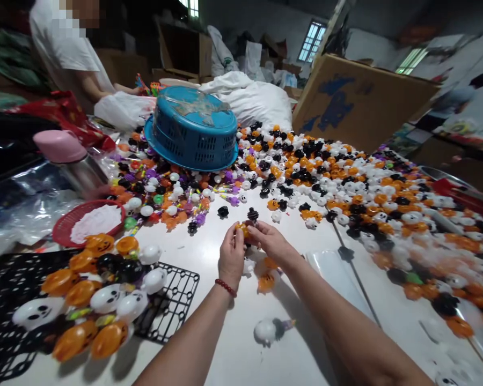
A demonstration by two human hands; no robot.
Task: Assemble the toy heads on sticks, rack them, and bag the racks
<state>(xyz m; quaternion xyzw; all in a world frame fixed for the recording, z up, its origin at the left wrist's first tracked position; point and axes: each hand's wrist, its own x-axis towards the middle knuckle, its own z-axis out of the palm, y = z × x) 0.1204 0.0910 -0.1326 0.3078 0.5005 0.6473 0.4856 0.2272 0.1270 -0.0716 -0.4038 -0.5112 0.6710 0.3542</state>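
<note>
Over the white table, my left hand [231, 258], with a red bead bracelet at its wrist, is closed on a small orange plastic pumpkin piece [242, 230]. My right hand [269, 240] meets it from the other side, its fingers pinched at the same piece. A ridged black piece [253, 214] shows just beyond the right fingertips; whether it is gripped I cannot tell. Below the hands lie an orange pumpkin face [266, 282] and some white pieces, partly hidden by the fingers. Nearer to me rests a white piece [264, 331] with a dark, yellow-tipped end.
Heaped orange, black and white pieces [306, 166] cover the far and right table. An upturned blue basket [193, 131] stands on them. At left are a red basket [60, 228] of white material, a pink-lidded bottle [70, 155] and a black grid tray [177, 289] under finished-looking figures. Another person works behind.
</note>
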